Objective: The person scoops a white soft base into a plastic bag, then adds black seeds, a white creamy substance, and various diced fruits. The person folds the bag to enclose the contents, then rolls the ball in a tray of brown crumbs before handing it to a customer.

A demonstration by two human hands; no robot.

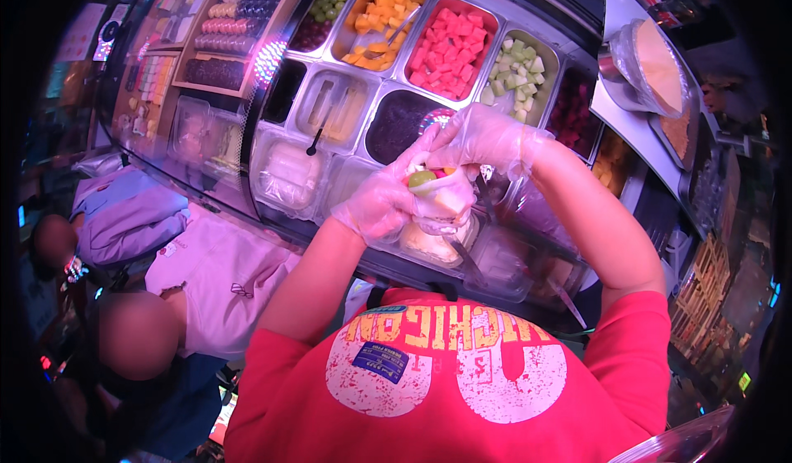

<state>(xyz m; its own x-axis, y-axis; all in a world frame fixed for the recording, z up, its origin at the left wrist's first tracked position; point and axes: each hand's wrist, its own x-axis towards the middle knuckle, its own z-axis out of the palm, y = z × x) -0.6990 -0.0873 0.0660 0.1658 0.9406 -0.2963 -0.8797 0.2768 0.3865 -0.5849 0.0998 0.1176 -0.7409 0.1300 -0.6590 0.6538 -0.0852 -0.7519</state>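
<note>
My left hand (386, 203), in a clear plastic glove, is closed around a pale, thin folded wrap (445, 202). A green grape (421, 178) and pieces of red and orange fruit show at the wrap's open top. My right hand (488, 140), also gloved, bends over that top with its fingers drawn together. Its fingertips touch or nearly touch the filling, and what they pinch is hidden. Just below the wrap sits a clear tub of creamy white food (433, 242), with a dark-handled utensil (464, 258) in it.
Metal pans beyond my hands hold green grapes (332, 0), orange cubes (386, 16), red cubes (450, 51) and pale green cubes (518, 71). A dark-filled pan (403, 125) lies close by. A stack of round flat sheets (656, 63) stands at right. Two people (223, 277) stand at left.
</note>
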